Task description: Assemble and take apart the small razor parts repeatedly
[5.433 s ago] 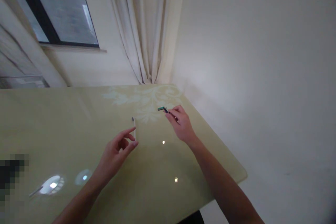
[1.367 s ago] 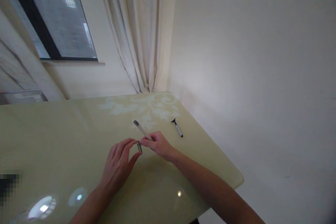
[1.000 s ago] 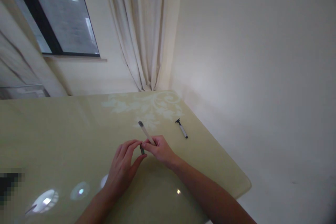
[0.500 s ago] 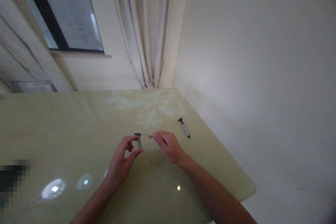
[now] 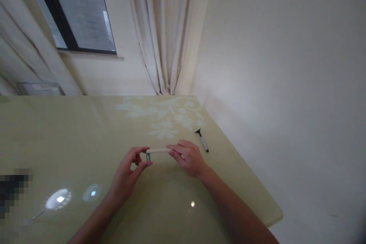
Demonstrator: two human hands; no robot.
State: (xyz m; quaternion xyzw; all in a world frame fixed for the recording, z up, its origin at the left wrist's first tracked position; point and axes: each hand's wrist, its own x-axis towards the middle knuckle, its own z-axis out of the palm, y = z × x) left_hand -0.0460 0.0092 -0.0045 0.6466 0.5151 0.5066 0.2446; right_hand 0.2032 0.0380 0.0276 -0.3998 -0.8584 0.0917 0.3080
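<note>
My right hand (image 5: 188,158) is closed on a pale toothbrush (image 5: 158,151), held level above the table and pointing left. Its dark bristles do not show at this moment; only a pale, bar-like length is visible. Between the thumb and forefinger of my left hand (image 5: 130,169), a small narrow piece with teal and dark sides (image 5: 148,157) is pinched upright; its kind is too small to make out. The toothbrush's left end lies at the top of this piece, by my left fingertips. A razor (image 5: 202,141) with a black head and grey handle lies beyond my right hand.
The glossy pale-green table (image 5: 71,133) has a white floral pattern near its far edge and a rounded right corner. A white wall (image 5: 286,84) runs along its right side. Curtains (image 5: 162,26) hang behind. A blurred dark shape (image 5: 14,187) is at the left edge.
The toothbrush has turned or shifted: the dark bristles seen at its left end before are out of sight. My left hand has moved slightly left and still pinches the small piece.
</note>
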